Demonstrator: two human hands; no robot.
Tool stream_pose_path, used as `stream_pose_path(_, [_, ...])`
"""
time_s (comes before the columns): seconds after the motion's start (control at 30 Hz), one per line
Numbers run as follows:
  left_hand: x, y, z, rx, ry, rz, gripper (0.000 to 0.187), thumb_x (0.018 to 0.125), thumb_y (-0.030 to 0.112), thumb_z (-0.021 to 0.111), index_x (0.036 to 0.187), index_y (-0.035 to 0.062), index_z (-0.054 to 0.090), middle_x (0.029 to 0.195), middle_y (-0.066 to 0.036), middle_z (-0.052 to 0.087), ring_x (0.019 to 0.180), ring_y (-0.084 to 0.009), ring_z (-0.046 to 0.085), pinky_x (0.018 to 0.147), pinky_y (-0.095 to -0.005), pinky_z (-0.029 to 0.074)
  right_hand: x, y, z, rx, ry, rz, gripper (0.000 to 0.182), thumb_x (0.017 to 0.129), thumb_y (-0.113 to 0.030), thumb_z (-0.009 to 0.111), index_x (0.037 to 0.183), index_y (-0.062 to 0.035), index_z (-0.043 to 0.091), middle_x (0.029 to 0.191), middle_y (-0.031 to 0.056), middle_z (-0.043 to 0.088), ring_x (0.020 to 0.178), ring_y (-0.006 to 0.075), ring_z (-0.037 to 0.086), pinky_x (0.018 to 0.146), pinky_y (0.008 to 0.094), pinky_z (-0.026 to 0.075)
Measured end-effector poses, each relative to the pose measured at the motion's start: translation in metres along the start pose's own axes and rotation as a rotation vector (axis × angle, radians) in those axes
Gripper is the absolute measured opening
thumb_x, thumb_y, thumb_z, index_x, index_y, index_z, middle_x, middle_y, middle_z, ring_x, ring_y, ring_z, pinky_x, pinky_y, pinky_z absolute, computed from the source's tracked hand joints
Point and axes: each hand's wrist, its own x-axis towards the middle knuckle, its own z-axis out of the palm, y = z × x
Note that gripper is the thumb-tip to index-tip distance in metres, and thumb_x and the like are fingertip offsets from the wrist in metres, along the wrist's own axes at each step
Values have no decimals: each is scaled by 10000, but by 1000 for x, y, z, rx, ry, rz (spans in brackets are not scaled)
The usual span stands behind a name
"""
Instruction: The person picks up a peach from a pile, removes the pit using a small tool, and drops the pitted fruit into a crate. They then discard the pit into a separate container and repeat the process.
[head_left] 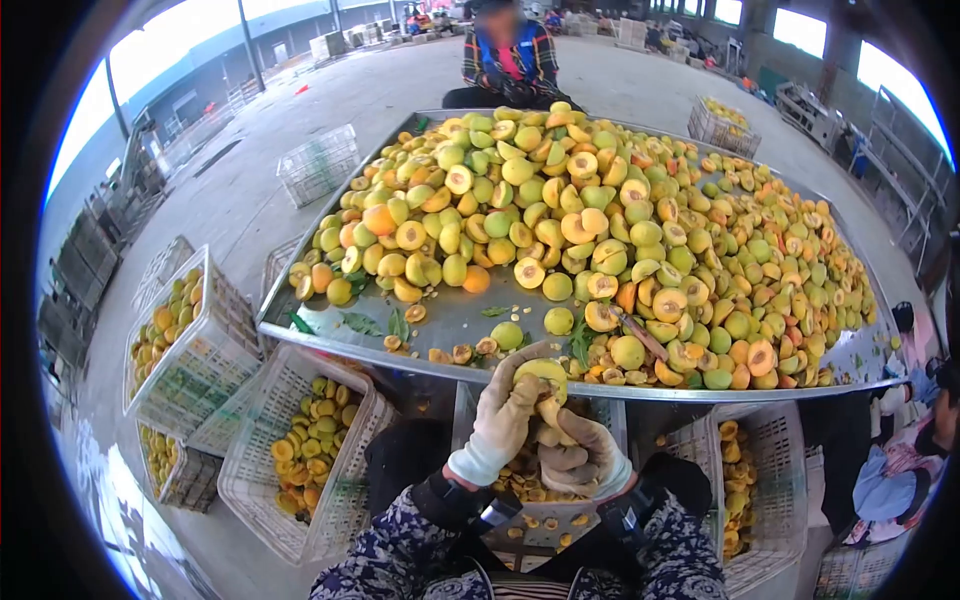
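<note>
My left hand (505,408), in a soiled white glove, is closed on a yellow-green fruit half (543,374) just below the table's front edge. My right hand (580,452), gloved too, is closed beside it, its fingers against the lower part of the fruit. The two hands nearly touch. Behind them a metal table (400,352) bears a big heap of whole and halved fruit (560,215). A knife with a brown handle (643,337) lies among the fruit. Below my hands, a container (466,410) holds fruit pieces.
Crates of halved fruit stand at the lower left (262,425), the left (225,300) and the lower right (790,470). A person (510,60) sits beyond the table; another person's sleeve (905,465) shows at right. More crates (320,165) stand on the floor.
</note>
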Motion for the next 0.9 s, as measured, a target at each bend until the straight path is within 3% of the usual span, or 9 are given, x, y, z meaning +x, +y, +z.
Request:
stream_pose_path(0.13, [-22,-1,-9,-42,-76,2,551,983,355,551,1362,-26,430,1188,-102,590,1073,-156,560,960,-295,450,0,37,15,259,-182,-28,395,1017,-424,443,993,-55,582,553,-78,375,353,22,281,328,191,243])
stream_pose_path(0.2, [-31,-8,-13,16,-27,-17,505,987,322,550,1350,-15,451,1167,-102,600,1066,-155,565,944,-290,461,-3,49,44,-426,518,-139,395,1006,-445,456,973,-71,580,550,-86,357,348,19,241,309,193,229])
stream_pose_path(0.27, [-42,-10,-16,114,20,-130,431,997,249,528,1338,-9,468,1155,-101,608,1051,-164,578,919,-291,479,-13,66,20,-555,521,-176,411,986,-471,492,986,-75,602,549,-83,343,363,43,278,351,218,243])
stream_pose_path(0.4, [-61,2,3,-37,9,-144,404,968,134,506,1348,4,468,1132,-85,610,1012,-143,576,888,-265,487,-19,76,2,355,-235,-113,388,993,-407,487,988,-31,585,520,-113,310,350,25,227,294,216,184])
stream_pose_path(0.47, [-69,7,4,52,18,-72,381,977,152,508,1334,20,494,1076,-60,618,974,-121,558,857,-248,475,-29,80,3,276,57,-221,417,961,-433,523,1027,-23,561,486,-133,266,316,22,180,273,210,189])
stream_pose_path(0.5, [-73,6,4,-19,25,-38,373,979,173,517,1324,32,509,1034,-46,616,941,-107,553,841,-245,475,-21,83,7,369,-300,-129,414,1023,-363,391,1173,14,471,474,-150,188,298,-17,189,257,186,174])
stream_pose_path(0.67, [-87,14,-8,-206,216,-108,381,996,213,507,1338,48,495,992,-28,587,896,-91,546,799,-233,481,-2,93,10,-165,-45,-136,397,1015,-404,437,1109,-34,546,492,-102,258,303,26,186,271,204,157])
stream_pose_path(0.73, [-85,8,-11,-189,237,1,379,1001,223,500,1342,57,490,1011,-31,581,911,-90,544,800,-236,483,4,101,10,-292,340,-363,406,981,-399,529,1095,-12,572,519,-47,337,316,48,219,286,210,205])
stream_pose_path(0.9, [-83,0,-25,-173,270,87,360,1009,258,500,1308,57,509,1051,-49,590,926,-127,557,827,-265,490,17,97,34,-196,187,-192,424,937,-464,590,950,-40,575,550,-18,480,340,59,334,306,209,224])
